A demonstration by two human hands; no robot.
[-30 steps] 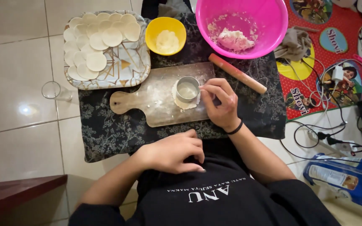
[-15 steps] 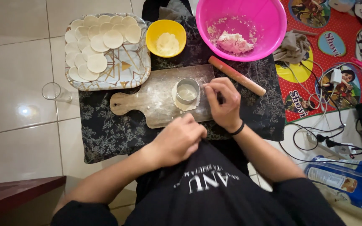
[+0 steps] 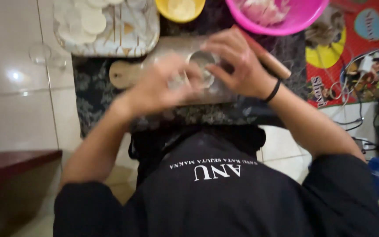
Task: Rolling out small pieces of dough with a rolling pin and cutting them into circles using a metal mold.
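I see my right hand (image 3: 242,66) curled around the far and right side of the round metal cup-shaped cutter (image 3: 202,66), its fingers (image 3: 224,72) touching the rim. The cutter stands mouth up on the floured wooden board with a rounded handle (image 3: 126,73), and that board lies on a dark patterned cloth (image 3: 88,94) spread on the pale tiled floor (image 3: 18,109). My left hand (image 3: 161,87) comes in from the near left and covers the cutter's left edge; it is blurred, so I cannot tell whether its fingers are closed on the cutter or only laid against it. One cutter, one board. Beyond the board I count one patterned tray (image 3: 143,33) with pale dough rounds (image 3: 93,22) on it, of which about three show, one yellow bowl (image 3: 180,9), one pink plastic bowl (image 3: 294,24) holding pale filling, and one wooden rolling pin (image 3: 273,66) lying just beside my right wrist. One clear glass (image 3: 40,53) stands on the floor to the left of the cloth.
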